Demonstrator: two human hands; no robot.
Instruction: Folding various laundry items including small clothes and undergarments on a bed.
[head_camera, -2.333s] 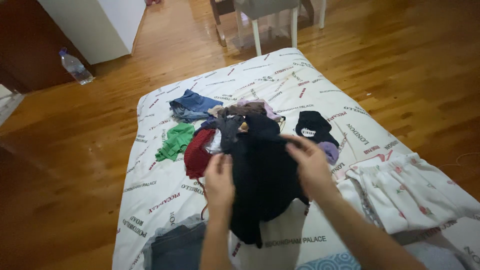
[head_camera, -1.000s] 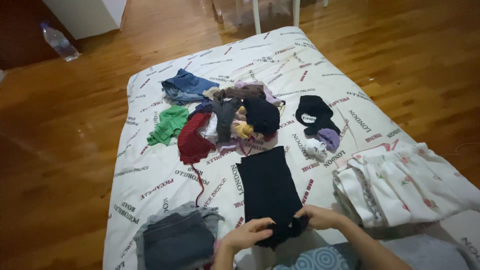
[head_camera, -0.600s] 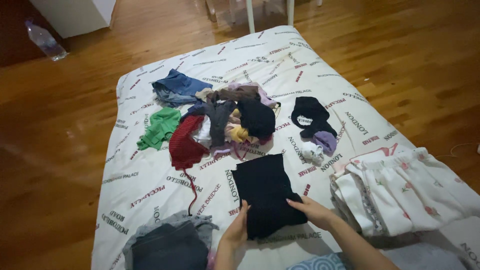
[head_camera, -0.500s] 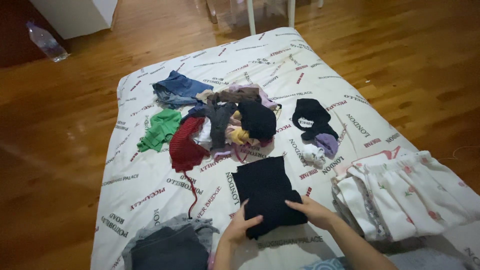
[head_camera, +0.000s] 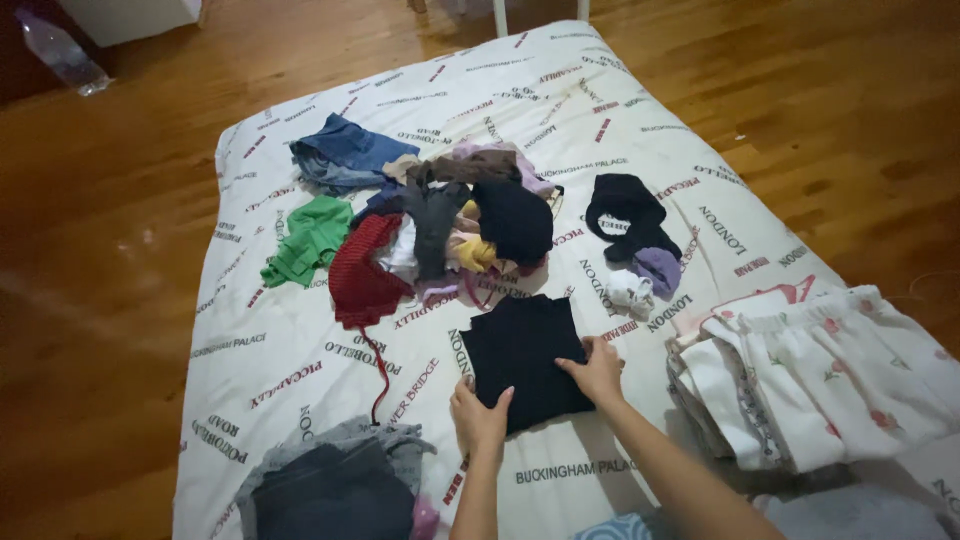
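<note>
The folded black garment (head_camera: 522, 360) lies flat on the white printed sheet (head_camera: 300, 350), just below the heap of mixed clothes (head_camera: 440, 225). The left hand (head_camera: 478, 418) presses its near left corner, fingers spread flat on the cloth; the right hand (head_camera: 597, 372) rests on the right edge, fingers together and laid flat, pinching nothing. To do this well, I would smooth from the middle outward with both palms, keep the edges square (the near corners look a little uneven), and hold it apart from the folded white floral fabric (head_camera: 800, 380) on the right and the grey folded pile (head_camera: 335, 485) on the left
</note>
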